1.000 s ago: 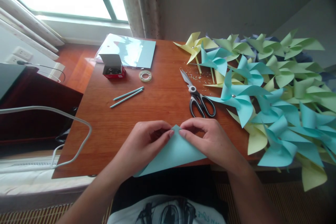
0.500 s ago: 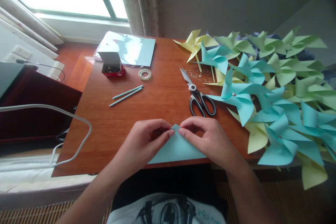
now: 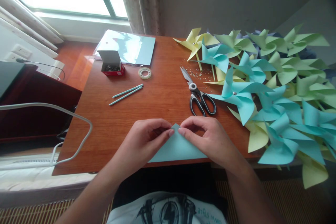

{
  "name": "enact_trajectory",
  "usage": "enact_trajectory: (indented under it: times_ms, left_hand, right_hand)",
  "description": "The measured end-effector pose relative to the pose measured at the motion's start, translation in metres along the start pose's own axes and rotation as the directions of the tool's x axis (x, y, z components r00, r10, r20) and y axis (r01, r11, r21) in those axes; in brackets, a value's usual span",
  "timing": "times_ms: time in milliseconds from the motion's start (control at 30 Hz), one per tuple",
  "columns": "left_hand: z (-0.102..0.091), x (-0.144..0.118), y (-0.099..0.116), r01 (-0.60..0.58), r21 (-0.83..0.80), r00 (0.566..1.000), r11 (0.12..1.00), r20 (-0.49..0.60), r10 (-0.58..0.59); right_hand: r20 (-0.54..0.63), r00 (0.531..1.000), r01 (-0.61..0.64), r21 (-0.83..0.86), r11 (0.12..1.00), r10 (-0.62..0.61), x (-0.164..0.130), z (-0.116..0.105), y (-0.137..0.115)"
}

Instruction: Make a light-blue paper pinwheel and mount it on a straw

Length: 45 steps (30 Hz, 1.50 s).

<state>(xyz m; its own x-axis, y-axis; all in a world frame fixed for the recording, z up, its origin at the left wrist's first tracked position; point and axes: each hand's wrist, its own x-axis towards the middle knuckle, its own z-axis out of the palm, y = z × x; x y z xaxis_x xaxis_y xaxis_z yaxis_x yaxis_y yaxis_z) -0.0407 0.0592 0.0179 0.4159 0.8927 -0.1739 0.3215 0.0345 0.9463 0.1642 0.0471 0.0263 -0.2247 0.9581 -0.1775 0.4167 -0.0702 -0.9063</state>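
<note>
Pinching the apex of the folded blue paper (image 3: 177, 147), your left hand (image 3: 144, 143) and right hand (image 3: 210, 140) meet fingertip to fingertip over it at the table's (image 3: 157, 105) near edge. Scissors (image 3: 198, 94) lie just beyond your right hand; pinwheels (image 3: 267, 91) are heaped further right; two blue sticks (image 3: 126, 95) lie beyond your left.

You can make out only a short line of pale blue lettering on your white shirt (image 3: 168, 213) at the bottom edge, upside down and too small to read, and nothing else carries legible writing.
</note>
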Motion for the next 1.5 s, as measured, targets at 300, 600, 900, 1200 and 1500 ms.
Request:
enact_trajectory:
  times_ms: [300,600,900,1200,1500]
  left_hand:
    - [-0.001,0.000,0.001,-0.006,0.019,1.000,1.000,-0.008,0.006]
    - [-0.002,0.000,0.000,0.001,0.013,1.000,1.000,-0.013,-0.001]
    - [-0.005,-0.001,-0.001,-0.016,0.068,1.000,0.998,-0.007,0.017]
    - [-0.010,0.004,0.003,-0.064,0.260,0.998,0.963,0.032,0.058]
    - [-0.036,0.026,-0.007,-0.062,0.632,0.996,0.772,-0.005,0.085]
  right_hand:
    - [0.003,1.000,0.019,-0.008,1.000,-0.019,0.000,0.000,-0.001]
    - [0.010,1.000,0.019,-0.013,1.000,-0.019,0.000,0.000,0.000]
    - [0.024,0.999,0.023,-0.027,0.999,-0.022,0.001,0.000,-0.001]
    - [0.038,0.991,0.132,-0.069,0.989,-0.129,0.014,0.003,-0.009]
    - [0.042,0.975,0.224,-0.216,0.950,-0.220,0.064,0.015,-0.001]
